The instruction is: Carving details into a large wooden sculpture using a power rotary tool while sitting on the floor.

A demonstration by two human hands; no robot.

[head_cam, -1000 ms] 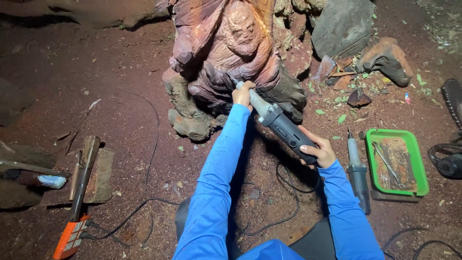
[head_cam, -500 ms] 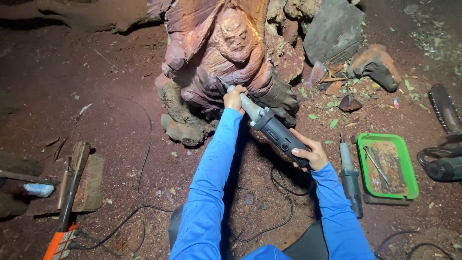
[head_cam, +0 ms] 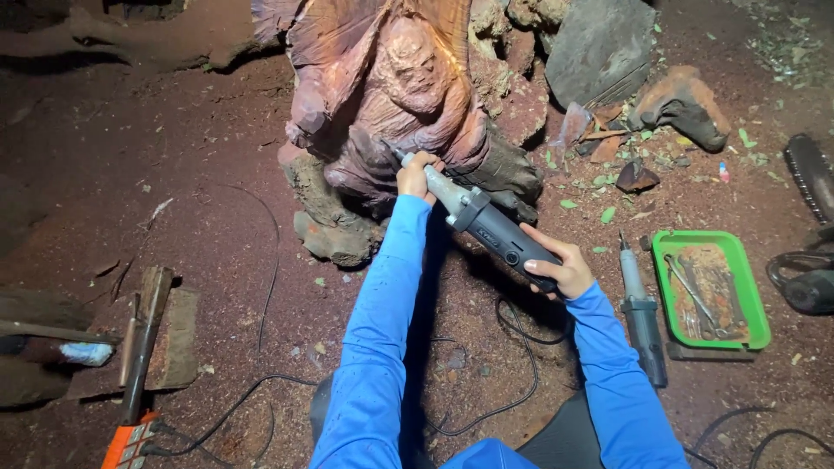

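Note:
A reddish wood carving of a robed figure stands on the dirt floor ahead of me. Both hands hold a grey and black die grinder. My left hand grips its silver neck close to the carving, with the thin bit touching the wood at the figure's lower middle. My right hand wraps the black rear body of the tool. Both arms wear blue sleeves. The tool's black cord trails across the ground between my arms.
A second grinder lies on the ground to the right, beside a green tray of metal tools. Rocks and wood scraps sit behind the carving. At the left lie wooden boards and an orange-handled tool. A dark power tool sits far right.
The view has shifted slightly, so the carving and tools sit a little lower and left in frame. Both hands keep the same grip on the grinder against the carving.

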